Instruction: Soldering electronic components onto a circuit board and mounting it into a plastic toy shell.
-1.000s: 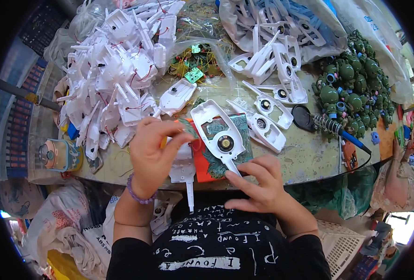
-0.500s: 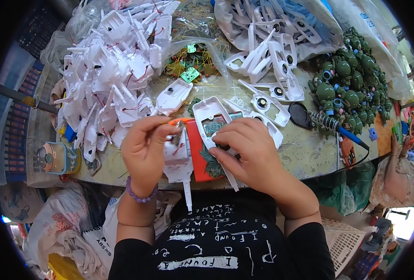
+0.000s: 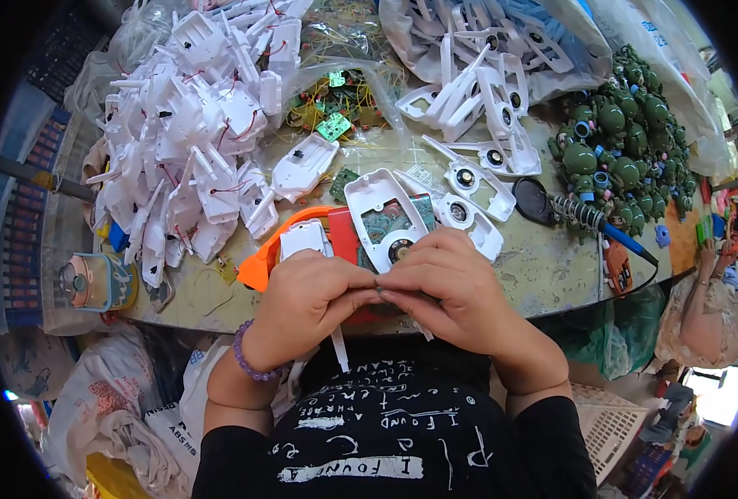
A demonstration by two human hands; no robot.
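Note:
My left hand [image 3: 317, 287] and my right hand [image 3: 448, 279] meet fingertip to fingertip, each closed in a pinch. What lies between them is too small or hidden to make out. Just beyond the fingers is a white plastic frame [image 3: 359, 200] with an open window and a round black speaker [image 3: 400, 249]; my right hand covers part of its lower end. Behind the left knuckles rests a white plastic housing [image 3: 302, 237], partly covered. An orange piece [image 3: 257, 270] and a red block [image 3: 341, 235] lie beside it. Green circuit boards [image 3: 383, 223] show through the frame's window.
Far left rises a heap of white housings [image 3: 194, 125] with red wires. Bagged wired boards [image 3: 333, 126] sit mid-back, and speaker frames [image 3: 502, 116] fill the back right. Green figures [image 3: 610, 158] are piled right, near a blue-handled soldering iron [image 3: 627, 243]. A cup [image 3: 99, 279] stands left.
My left hand has come down and right to meet my right hand, and the small dark metallic item it held is out of sight. More of the speaker and orange piece shows.

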